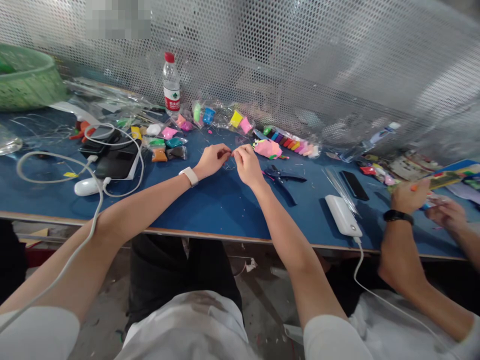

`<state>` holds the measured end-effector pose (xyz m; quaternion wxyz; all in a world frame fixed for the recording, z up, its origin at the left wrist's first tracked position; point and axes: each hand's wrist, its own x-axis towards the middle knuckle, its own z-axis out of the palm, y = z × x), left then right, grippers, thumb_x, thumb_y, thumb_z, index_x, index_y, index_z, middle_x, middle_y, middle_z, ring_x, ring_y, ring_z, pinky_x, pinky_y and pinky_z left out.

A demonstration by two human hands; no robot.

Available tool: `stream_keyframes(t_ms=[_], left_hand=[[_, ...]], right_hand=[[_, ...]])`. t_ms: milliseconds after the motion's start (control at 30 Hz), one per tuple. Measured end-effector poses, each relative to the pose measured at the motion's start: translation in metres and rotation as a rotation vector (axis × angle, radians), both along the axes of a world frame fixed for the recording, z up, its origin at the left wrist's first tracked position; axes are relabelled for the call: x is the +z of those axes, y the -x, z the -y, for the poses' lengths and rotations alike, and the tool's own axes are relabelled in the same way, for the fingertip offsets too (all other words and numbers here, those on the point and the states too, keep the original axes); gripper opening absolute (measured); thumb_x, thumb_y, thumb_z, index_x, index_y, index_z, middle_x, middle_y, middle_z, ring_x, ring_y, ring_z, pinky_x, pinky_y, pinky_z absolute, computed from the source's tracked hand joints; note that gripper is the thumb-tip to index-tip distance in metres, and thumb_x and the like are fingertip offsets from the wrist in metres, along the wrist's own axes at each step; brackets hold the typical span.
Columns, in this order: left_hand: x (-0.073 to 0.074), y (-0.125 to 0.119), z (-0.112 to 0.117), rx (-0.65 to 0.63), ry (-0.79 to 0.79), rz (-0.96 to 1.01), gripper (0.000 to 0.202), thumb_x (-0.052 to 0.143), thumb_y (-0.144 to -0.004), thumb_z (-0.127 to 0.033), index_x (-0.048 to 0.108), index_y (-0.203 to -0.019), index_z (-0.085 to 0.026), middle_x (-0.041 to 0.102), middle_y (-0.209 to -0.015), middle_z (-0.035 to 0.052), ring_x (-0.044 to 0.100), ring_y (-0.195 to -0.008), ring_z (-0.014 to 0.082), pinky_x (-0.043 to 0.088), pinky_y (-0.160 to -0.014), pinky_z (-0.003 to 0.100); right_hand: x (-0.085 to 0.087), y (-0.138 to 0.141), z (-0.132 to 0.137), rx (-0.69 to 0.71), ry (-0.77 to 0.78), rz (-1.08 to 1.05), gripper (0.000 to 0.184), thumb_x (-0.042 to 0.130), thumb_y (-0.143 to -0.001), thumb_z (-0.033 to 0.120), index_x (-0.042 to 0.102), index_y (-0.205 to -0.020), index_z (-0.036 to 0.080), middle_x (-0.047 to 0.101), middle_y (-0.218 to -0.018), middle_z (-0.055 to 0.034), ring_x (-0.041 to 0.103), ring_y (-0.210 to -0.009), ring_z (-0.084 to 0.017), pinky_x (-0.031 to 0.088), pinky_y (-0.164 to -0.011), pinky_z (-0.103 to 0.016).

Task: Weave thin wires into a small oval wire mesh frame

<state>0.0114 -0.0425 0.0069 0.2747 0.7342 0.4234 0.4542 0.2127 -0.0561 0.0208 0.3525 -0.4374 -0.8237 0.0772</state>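
My left hand (212, 159) and my right hand (246, 164) meet over the blue table (210, 205), fingertips pinched together on something small and thin that I cannot make out. A white watch (189, 176) sits on my left wrist. Just right of my right hand lie dark pliers (282, 176) and a pink lump of clay (267, 148). Small bags of coloured clay (210, 117) lie beyond my hands.
A water bottle (171, 85) stands at the back by the perforated metal screen (300, 60). Phones (114, 160), white cables and a white mouse (87, 186) lie left. A white power bank (342, 215) lies right. Another person's hands (412, 197) work at the right. A green basin (26, 77) stands far left.
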Motion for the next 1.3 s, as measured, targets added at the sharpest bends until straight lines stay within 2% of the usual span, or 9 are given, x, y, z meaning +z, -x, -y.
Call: stream_keyframes(t_ms=[133,200,367,500,700,833,1100,1200,1300], left_hand=[[-0.002,-0.001,-0.003,0.082,-0.028,-0.004,0.013,0.068,-0.102,-0.017,0.080,-0.103,-0.018,0.074,-0.072,0.0004,0.066,-0.066,0.0149,0.052,-0.073,0.030],[-0.003,0.000,-0.005,0.107,-0.034,-0.014,0.013,0.068,-0.100,-0.016,0.081,-0.101,-0.019,0.075,-0.073,0.0014,0.067,-0.070,0.0164,0.052,-0.075,0.031],[-0.005,0.004,-0.008,0.108,-0.012,-0.066,0.016,0.068,-0.095,-0.011,0.083,-0.097,-0.019,0.075,-0.073,0.0023,0.066,-0.071,0.0174,0.052,-0.076,0.033],[-0.004,0.003,-0.006,0.055,-0.013,-0.117,0.022,0.067,-0.092,-0.007,0.086,-0.095,-0.018,0.076,-0.075,0.0027,0.063,-0.070,0.0169,0.050,-0.076,0.033],[-0.003,-0.001,-0.005,0.002,-0.012,-0.151,0.024,0.066,-0.093,-0.005,0.086,-0.094,-0.018,0.077,-0.079,0.0033,0.063,-0.073,0.0170,0.050,-0.080,0.034],[-0.004,-0.001,-0.011,0.020,-0.020,-0.153,0.023,0.067,-0.093,-0.006,0.086,-0.094,-0.019,0.081,-0.085,0.0048,0.066,-0.077,0.0190,0.053,-0.084,0.036],[-0.015,0.000,-0.013,-0.012,-0.077,-0.270,0.024,0.063,-0.105,-0.015,0.086,-0.105,-0.018,0.080,-0.094,0.0088,0.069,-0.088,0.0232,0.055,-0.092,0.040],[-0.017,-0.001,-0.005,-0.019,-0.190,-0.386,0.026,0.061,-0.105,-0.018,0.086,-0.114,-0.017,0.078,-0.112,0.0145,0.071,-0.105,0.0293,0.055,-0.100,0.045],[-0.017,-0.002,0.001,-0.017,-0.238,-0.494,0.030,0.075,-0.099,-0.028,0.083,-0.125,-0.016,0.073,-0.131,0.0187,0.068,-0.120,0.0375,0.054,-0.107,0.052]], right_hand=[[0.002,-0.001,-0.001,-0.027,-0.045,-0.021,0.031,0.053,-0.118,0.032,0.079,-0.106,0.020,0.067,-0.132,-0.0165,0.069,-0.116,-0.028,0.056,-0.116,-0.047],[0.003,0.000,-0.001,-0.034,-0.027,-0.053,0.028,0.060,-0.115,0.030,0.081,-0.100,0.019,0.071,-0.122,-0.0150,0.069,-0.110,-0.028,0.056,-0.112,-0.047],[0.004,0.004,-0.002,0.014,0.327,-0.317,0.025,0.071,-0.110,0.033,0.081,-0.092,0.020,0.073,-0.086,-0.0033,0.065,-0.079,-0.018,0.053,-0.080,-0.031],[0.005,0.006,-0.003,-0.015,0.613,-0.506,0.040,0.075,-0.111,0.045,0.075,-0.080,0.020,0.065,-0.067,0.0007,0.050,-0.057,-0.011,0.037,-0.056,-0.023],[0.016,0.003,0.001,-0.031,0.828,-0.591,0.037,0.075,-0.112,0.032,0.073,-0.078,0.018,0.053,-0.055,0.0056,0.036,-0.043,-0.007,0.021,-0.041,-0.021],[0.022,0.003,0.004,-0.016,0.886,-0.632,0.032,0.077,-0.110,0.028,0.073,-0.080,0.017,0.049,-0.054,0.0084,0.033,-0.041,-0.005,0.020,-0.039,-0.019],[0.022,0.002,0.004,-0.054,0.849,-0.666,0.034,0.080,-0.111,0.027,0.073,-0.079,0.016,0.071,-0.067,0.0006,0.051,-0.038,-0.006,0.024,-0.035,-0.021],[0.021,0.004,0.004,-0.094,0.879,-0.700,0.033,0.075,-0.115,0.025,0.074,-0.084,0.015,0.076,-0.072,-0.0019,0.054,-0.039,-0.005,0.028,-0.034,-0.020],[0.019,0.006,0.004,-0.121,0.911,-0.716,0.033,0.072,-0.117,0.028,0.073,-0.086,0.015,0.079,-0.075,-0.0030,0.053,-0.038,-0.004,0.028,-0.033,-0.018]])
